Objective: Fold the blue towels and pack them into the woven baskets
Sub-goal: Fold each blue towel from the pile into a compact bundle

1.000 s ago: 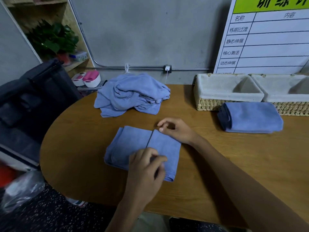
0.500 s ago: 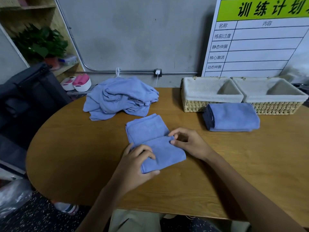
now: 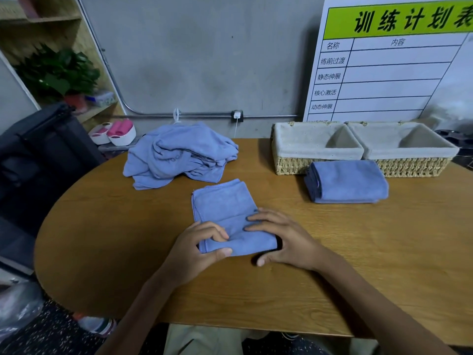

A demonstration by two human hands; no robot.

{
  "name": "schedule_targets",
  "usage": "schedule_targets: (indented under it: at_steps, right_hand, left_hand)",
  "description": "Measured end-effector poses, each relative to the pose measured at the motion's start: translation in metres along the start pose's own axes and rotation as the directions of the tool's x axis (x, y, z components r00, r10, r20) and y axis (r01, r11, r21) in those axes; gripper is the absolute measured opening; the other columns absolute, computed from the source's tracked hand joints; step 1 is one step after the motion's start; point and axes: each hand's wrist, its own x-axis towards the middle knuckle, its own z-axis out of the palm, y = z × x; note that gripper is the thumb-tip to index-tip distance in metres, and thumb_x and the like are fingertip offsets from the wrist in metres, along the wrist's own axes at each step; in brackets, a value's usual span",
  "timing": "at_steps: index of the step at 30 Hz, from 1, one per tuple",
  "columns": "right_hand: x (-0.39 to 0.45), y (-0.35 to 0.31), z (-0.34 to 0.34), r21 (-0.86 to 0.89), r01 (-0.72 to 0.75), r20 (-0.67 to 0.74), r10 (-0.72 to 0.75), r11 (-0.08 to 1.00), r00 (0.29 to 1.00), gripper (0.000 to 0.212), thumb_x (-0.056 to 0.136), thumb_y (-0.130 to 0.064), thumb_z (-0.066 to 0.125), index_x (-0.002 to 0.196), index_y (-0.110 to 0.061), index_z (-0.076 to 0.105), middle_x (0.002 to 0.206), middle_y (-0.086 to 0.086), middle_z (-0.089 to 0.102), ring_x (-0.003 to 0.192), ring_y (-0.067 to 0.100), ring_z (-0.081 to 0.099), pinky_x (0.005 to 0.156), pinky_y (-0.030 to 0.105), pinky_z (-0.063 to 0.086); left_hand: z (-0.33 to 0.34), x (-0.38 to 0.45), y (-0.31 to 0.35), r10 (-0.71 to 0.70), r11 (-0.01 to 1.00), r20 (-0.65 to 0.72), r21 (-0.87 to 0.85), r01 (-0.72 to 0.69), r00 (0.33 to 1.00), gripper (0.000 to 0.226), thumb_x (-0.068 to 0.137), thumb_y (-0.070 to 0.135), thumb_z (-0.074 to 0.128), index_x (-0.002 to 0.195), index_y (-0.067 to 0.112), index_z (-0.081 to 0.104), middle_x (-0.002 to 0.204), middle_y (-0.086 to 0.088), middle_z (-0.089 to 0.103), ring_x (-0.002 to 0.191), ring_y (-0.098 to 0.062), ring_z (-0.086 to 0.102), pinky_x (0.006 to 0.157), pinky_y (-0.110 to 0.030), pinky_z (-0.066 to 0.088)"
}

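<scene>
Head view shows the towel being folded (image 3: 225, 213) lying on the wooden table (image 3: 384, 252) directly in front of the person, its long axis running from near to far and leaning slightly to the left at the far end. Its near end is doubled over into a thick roll-like fold, and both hands are on that fold. The left hand (image 3: 197, 248) pinches the near-left corner, thumb on the near edge and fingers curled on top. The right hand (image 3: 284, 242) lies spread over the near-right part, fingers flat on the cloth and thumb at the near edge, pressing rather than clasping. The unfolded remainder of the towel stretches away to the far side of the hands, so the next fold seems to run away from the person, both hands about equally placed for it.

A finished folded towel (image 3: 345, 185) sits to the far right, just in front of the two woven baskets (image 3: 358, 165), which stand side by side against the wall, cloth-lined and seemingly empty. The right hand is the nearer one to them. A heap of unfolded towels (image 3: 179, 155) lies far left, well apart from the hands. Nothing stands between the hands and the baskets except the folded towel.
</scene>
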Motion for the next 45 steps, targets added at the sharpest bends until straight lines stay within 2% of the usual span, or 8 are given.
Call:
schedule_targets:
  at_steps: [5, 12, 19, 26, 30, 35, 40, 45]
  right_hand:
    - [0.009, -0.004, 0.003, 0.116, 0.06, -0.159, -0.041, 0.991, 0.986, 0.049, 0.075, -0.047, 0.082, 0.115, -0.022, 0.071, 0.119, -0.015, 0.068, 0.121, 0.007, 0.058, 0.102, 0.051, 0.042]
    - [0.028, -0.014, -0.001, 0.389, -0.123, -0.246, 0.232, 0.913, 0.941, 0.025, 0.074, -0.036, 0.085, 0.096, -0.032, 0.074, 0.099, -0.016, 0.074, 0.097, 0.004, 0.067, 0.088, 0.028, 0.049]
    - [0.067, -0.014, -0.014, 0.552, -0.131, -0.307, 0.347, 0.823, 0.886, 0.021, 0.087, -0.04, 0.07, 0.101, -0.025, 0.073, 0.094, 0.002, 0.073, 0.083, 0.006, 0.064, 0.072, 0.024, 0.047]
    - [0.092, 0.026, 0.013, 0.551, -0.352, -0.24, 0.548, 0.757, 0.801, 0.04, 0.089, -0.055, 0.065, 0.123, -0.035, 0.059, 0.077, -0.002, 0.061, 0.073, 0.009, 0.061, 0.065, 0.028, 0.046]
    - [0.108, 0.034, 0.018, 0.434, -0.482, -0.269, 0.62, 0.762, 0.737, 0.029, 0.09, -0.047, 0.066, 0.111, -0.027, 0.06, 0.072, -0.008, 0.058, 0.065, 0.008, 0.056, 0.056, 0.024, 0.037]
    - [0.113, 0.033, 0.019, 0.288, -0.543, -0.362, 0.614, 0.789, 0.701, 0.019, 0.092, -0.037, 0.065, 0.1, -0.021, 0.059, 0.061, -0.008, 0.054, 0.057, 0.01, 0.049, 0.051, 0.029, 0.03]
    - [0.107, 0.024, 0.023, 0.206, -0.541, -0.431, 0.572, 0.815, 0.698, 0.02, 0.094, -0.03, 0.063, 0.1, -0.017, 0.049, 0.07, 0.0, 0.06, 0.065, 0.022, 0.057, 0.055, 0.033, 0.03]
    - [0.101, 0.017, 0.027, 0.221, -0.533, -0.468, 0.568, 0.817, 0.677, 0.014, 0.095, -0.026, 0.06, 0.098, -0.02, 0.049, 0.076, -0.004, 0.063, 0.069, 0.023, 0.059, 0.058, 0.033, 0.037]
  left_hand:
    - [-0.014, 0.004, 0.007, -0.116, 0.972, 0.04, -0.201, 0.122, 0.992, 0.011, 0.082, 0.032, 0.076, 0.087, 0.024, 0.072, 0.101, 0.001, 0.074, 0.103, -0.017, 0.069, 0.089, -0.024, 0.052]
    - [-0.007, -0.01, 0.001, -0.14, 0.987, -0.094, -0.094, 0.131, 0.986, 0.089, 0.053, 0.063, 0.087, 0.132, 0.053, 0.047, 0.125, 0.03, 0.06, 0.122, 0.003, 0.056, 0.097, -0.015, 0.044]
    - [-0.007, 0.041, 0.004, -0.144, 0.97, -0.422, -0.239, 0.044, 0.895, 0.068, 0.075, 0.045, 0.075, 0.136, 0.03, 0.048, 0.129, 0.041, 0.05, 0.126, 0.014, 0.045, 0.098, -0.005, 0.038]
    - [0.004, 0.08, -0.036, -0.363, 0.926, -0.52, -0.294, 0.237, 0.773, 0.056, 0.097, 0.031, 0.064, 0.147, 0.02, 0.042, 0.145, 0.01, 0.047, 0.122, 0.012, 0.044, 0.097, -0.01, 0.039]
    - [-0.002, 0.095, -0.044, -0.379, 0.925, -0.497, -0.189, 0.329, 0.78, 0.05, 0.099, 0.029, 0.06, 0.146, 0.02, 0.044, 0.135, 0.013, 0.051, 0.105, 0.019, 0.045, 0.079, 0.002, 0.033]
    - [-0.008, 0.112, -0.055, -0.381, 0.901, -0.451, 0.014, 0.433, 0.807, 0.042, 0.101, 0.036, 0.056, 0.138, 0.018, 0.051, 0.134, -0.002, 0.061, 0.121, -0.022, 0.056, 0.086, -0.027, 0.04]
    - [-0.008, 0.111, -0.042, -0.209, 0.804, -0.571, 0.361, 0.472, 0.794, 0.035, 0.099, 0.035, 0.057, 0.131, 0.021, 0.057, 0.125, -0.006, 0.056, 0.105, -0.026, 0.061, 0.073, -0.037, 0.047]
    - [0.038, 0.097, -0.029, -0.088, 0.713, -0.146, 0.681, 0.165, 0.985, 0.062, 0.099, 0.056, 0.016, 0.149, 0.032, 0.043, 0.16, 0.003, 0.036, 0.148, -0.019, 0.031, 0.116, -0.053, 0.028]
